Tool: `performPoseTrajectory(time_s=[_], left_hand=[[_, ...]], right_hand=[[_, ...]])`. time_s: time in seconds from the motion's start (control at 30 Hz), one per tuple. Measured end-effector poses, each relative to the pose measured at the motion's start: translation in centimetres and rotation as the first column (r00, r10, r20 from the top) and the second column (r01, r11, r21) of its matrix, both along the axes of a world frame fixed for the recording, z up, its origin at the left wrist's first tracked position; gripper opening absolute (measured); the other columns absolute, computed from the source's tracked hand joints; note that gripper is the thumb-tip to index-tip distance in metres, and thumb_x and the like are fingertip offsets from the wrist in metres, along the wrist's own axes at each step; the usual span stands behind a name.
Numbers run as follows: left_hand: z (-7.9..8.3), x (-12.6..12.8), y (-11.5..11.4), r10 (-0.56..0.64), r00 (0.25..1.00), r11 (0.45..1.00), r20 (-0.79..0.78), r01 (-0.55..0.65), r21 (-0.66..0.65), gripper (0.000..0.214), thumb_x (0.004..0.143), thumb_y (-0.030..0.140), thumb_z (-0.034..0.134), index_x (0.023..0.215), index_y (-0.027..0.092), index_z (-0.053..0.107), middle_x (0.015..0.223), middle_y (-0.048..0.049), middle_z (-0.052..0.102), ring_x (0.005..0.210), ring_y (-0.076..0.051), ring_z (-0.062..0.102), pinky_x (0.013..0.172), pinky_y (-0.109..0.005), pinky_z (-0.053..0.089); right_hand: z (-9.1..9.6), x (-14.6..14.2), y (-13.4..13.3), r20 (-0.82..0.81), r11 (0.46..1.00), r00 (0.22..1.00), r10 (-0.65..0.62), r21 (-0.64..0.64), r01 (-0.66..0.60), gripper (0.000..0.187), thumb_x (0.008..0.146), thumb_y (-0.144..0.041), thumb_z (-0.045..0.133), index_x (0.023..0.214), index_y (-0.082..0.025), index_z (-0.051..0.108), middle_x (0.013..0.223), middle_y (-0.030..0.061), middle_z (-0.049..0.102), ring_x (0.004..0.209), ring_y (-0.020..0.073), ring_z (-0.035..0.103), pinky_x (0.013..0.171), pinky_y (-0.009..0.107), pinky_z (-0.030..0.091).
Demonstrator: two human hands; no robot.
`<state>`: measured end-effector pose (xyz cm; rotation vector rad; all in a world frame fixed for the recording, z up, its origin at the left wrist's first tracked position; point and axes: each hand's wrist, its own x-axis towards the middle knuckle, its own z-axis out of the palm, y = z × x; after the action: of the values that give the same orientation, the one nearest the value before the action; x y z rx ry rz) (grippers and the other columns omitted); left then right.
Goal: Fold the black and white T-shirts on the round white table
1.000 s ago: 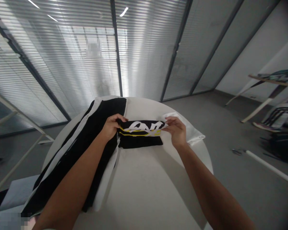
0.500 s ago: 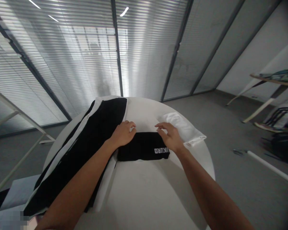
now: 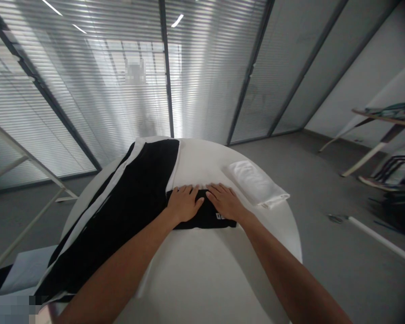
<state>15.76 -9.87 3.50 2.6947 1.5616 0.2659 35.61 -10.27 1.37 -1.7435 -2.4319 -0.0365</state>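
A small folded black garment (image 3: 206,218) with white lettering lies on the round white table (image 3: 202,270). My left hand (image 3: 184,203) rests flat on its left half, fingers stretched out. Beside it my right hand (image 3: 225,202) lies flat on the right half, fingers spread too. Both palms press down on the fabric, and the two hands nearly touch. Most of the garment is hidden under them.
A long black garment with white stripes (image 3: 121,211) drapes over the table's left side. A folded white cloth (image 3: 256,183) lies at the right edge. Glass walls with blinds stand behind. Another table (image 3: 384,121) and clutter sit on the floor at right.
The garment was folded over, hiding its white and yellow print. Both hands let go of its far edge and moved together, flat on top of it.
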Motion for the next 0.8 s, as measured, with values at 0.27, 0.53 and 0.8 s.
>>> performPoseTrajectory(time_s=[0.27,0.53,0.8], left_hand=[[1.7,-1.2,1.1,0.088,0.995,0.995,-0.041,-0.09,-0.039,0.071,0.09,0.067,0.025,0.107,0.012,0.066,0.108,-0.0217,0.065,0.104,-0.038,0.058,0.088,-0.05,0.04],[2.6,-5.5,4.8,-0.064,0.941,0.858,0.332,0.222,-0.462,0.038,0.082,0.052,0.056,0.094,0.018,0.067,0.099,-0.0069,0.07,0.092,-0.023,0.063,0.081,-0.031,0.045],[3.3,-6.6,4.9,0.051,0.783,0.711,0.62,0.408,-0.573,0.02,0.076,0.036,0.064,0.082,0.017,0.064,0.079,-0.0004,0.065,0.074,-0.017,0.061,0.069,-0.028,0.047]], right_hand=[[1.5,0.8,0.3,-0.105,0.997,0.993,-0.048,-0.058,0.042,0.038,0.096,-0.034,0.037,0.126,-0.021,0.057,0.133,0.0098,0.058,0.125,0.0267,0.049,0.104,0.044,0.036],[3.3,1.7,0.9,-0.353,0.983,0.933,-0.071,-0.185,0.005,0.02,0.081,-0.027,0.05,0.093,-0.019,0.064,0.098,0.0065,0.067,0.093,0.0206,0.059,0.085,0.032,0.043],[4.1,1.7,0.7,-0.856,0.933,0.475,-0.205,-0.317,-0.169,0.015,0.07,-0.028,0.06,0.083,-0.021,0.06,0.074,-0.0023,0.062,0.068,0.0159,0.057,0.059,0.026,0.042]])
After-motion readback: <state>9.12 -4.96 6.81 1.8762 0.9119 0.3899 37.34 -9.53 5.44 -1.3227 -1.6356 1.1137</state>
